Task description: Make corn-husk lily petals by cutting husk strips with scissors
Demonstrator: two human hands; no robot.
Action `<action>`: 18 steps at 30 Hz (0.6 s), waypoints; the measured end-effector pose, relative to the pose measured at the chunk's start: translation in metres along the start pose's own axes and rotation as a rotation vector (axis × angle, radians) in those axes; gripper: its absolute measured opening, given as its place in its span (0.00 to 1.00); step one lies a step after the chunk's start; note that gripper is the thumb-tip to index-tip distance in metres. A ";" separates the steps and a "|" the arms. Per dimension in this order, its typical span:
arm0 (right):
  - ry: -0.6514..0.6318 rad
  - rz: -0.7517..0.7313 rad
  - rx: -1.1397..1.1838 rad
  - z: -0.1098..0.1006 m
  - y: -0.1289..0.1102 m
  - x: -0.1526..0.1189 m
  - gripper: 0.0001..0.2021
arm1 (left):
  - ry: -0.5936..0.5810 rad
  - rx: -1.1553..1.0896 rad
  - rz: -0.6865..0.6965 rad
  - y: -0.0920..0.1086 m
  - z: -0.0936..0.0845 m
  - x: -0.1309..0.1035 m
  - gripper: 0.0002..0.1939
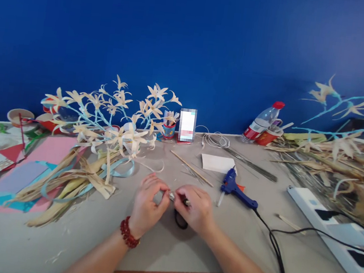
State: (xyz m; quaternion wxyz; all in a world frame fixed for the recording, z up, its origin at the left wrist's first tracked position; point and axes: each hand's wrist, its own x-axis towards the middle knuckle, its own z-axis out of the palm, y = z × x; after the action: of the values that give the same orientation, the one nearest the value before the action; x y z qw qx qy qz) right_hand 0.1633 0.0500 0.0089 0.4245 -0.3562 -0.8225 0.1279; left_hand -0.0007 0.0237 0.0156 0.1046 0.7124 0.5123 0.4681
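Note:
My left hand [151, 201], with a red bead bracelet [129, 233] on the wrist, is closed in a pinch at the middle of the table. Close beside it, my right hand [196, 208] is also closed, its fingertips pinched. A small pale piece [171, 195] shows between the two sets of fingertips; its kind is hidden by the fingers. Under the right hand a black loop [180, 222] shows, perhaps a handle, mostly covered. To the right lies a blue hot glue gun [233, 188] with a glue stick. Left of my hands are dried corn husk strips [78, 181].
Cream husk flowers [115, 115] on blue stems stand at the back left. Paper sheets [16, 179] lie at left. A tilted bottle [262, 121], a white card [218, 163], a stick [191, 168] and wires [253, 164] lie behind. At right are a power strip [328, 241] and black cord [275, 239].

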 end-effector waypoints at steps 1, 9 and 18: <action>0.018 0.018 0.000 -0.001 0.001 0.000 0.05 | 0.027 0.016 -0.005 -0.003 -0.002 0.000 0.05; -0.002 0.023 0.037 -0.002 -0.001 0.001 0.04 | -0.058 0.022 0.015 0.003 -0.003 0.003 0.05; 0.047 0.040 0.008 -0.004 -0.001 0.002 0.05 | 0.068 0.076 -0.021 -0.008 -0.005 -0.001 0.05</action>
State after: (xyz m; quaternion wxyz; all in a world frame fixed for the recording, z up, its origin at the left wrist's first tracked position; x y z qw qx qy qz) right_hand 0.1655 0.0499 0.0131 0.4426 -0.3738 -0.8044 0.1315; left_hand -0.0093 0.0250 0.0130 0.0646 0.6942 0.5404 0.4711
